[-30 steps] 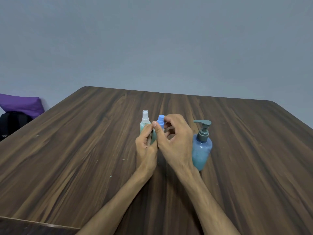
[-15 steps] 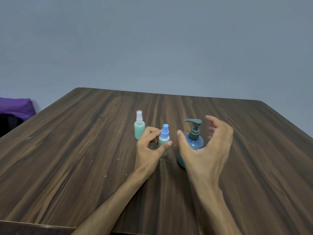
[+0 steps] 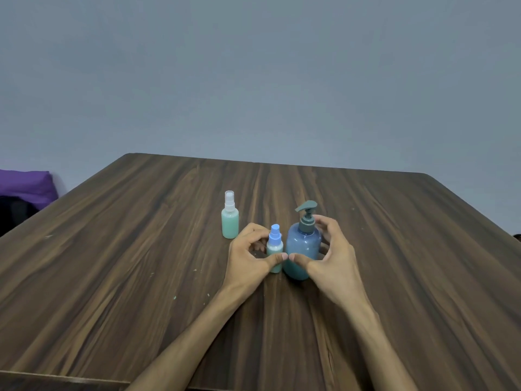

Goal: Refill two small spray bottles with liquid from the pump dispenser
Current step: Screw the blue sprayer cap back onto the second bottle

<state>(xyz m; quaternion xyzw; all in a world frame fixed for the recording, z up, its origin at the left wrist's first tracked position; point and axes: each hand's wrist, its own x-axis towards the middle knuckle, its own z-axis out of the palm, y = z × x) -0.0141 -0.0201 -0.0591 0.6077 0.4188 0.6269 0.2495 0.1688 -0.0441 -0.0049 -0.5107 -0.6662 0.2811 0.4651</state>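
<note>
A small spray bottle with a blue nozzle stands upright on the wooden table; my left hand curls round it, thumb in front. Right beside it stands the blue pump dispenser with a grey pump head. My right hand wraps round the dispenser's body, thumb across its front and fingers behind its neck. A second small spray bottle with a clear cap holds green liquid and stands alone to the back left, untouched.
A purple cushion lies on something dark beyond the table's left edge. A plain grey wall rises behind the table. Tiny specks dot the wood near my left forearm.
My right hand let go of the blue-nozzle bottle's top, swung right, and now wraps round the pump dispenser. The left hand kept holding the small bottle.
</note>
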